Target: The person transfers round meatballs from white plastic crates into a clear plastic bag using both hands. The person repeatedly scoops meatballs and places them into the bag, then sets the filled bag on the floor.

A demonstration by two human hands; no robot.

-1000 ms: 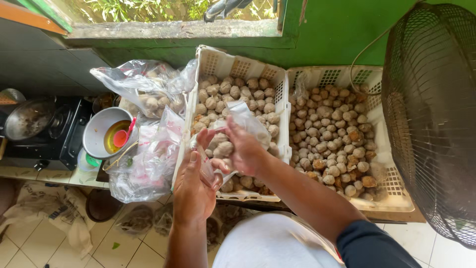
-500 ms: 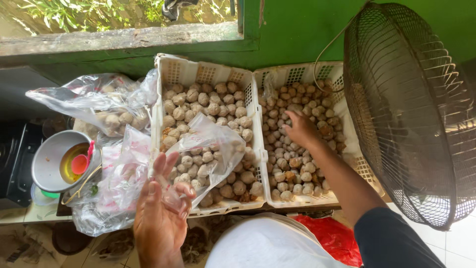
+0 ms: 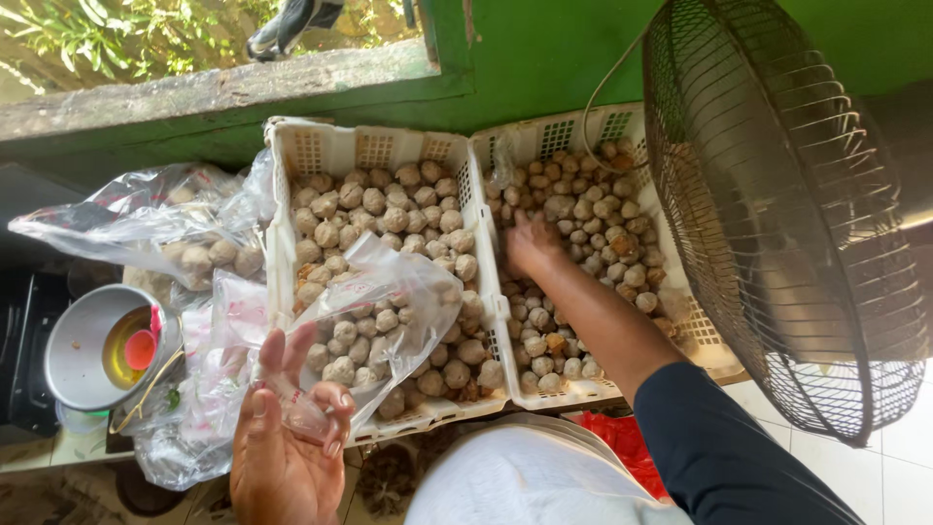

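Left hand [image 3: 287,437] pinches your clear plastic bag [image 3: 384,301] by its edge, the bag draped open over the left white crate [image 3: 282,194] of meatballs. Right hand [image 3: 533,243] sits fingers-down, loosely curled on meatballs [image 3: 593,228] in the right crate [image 3: 583,131], beside the fan [image 3: 787,224].

Green wall, sill, fan, tiled floor.
Daylight is coming in over a weathered concrete sill [image 3: 224,92], with greenery [image 3: 117,29] showing outside at top left. A green wall [image 3: 544,49] is running behind the bench. A black wire-cage fan [image 3: 787,214] is standing at right, tilted towards the bench, its cable [image 3: 601,87] looping against the wall. Pale floor tiles [image 3: 899,437] are showing at lower right, more tiles [image 3: 58,486] at lower left.
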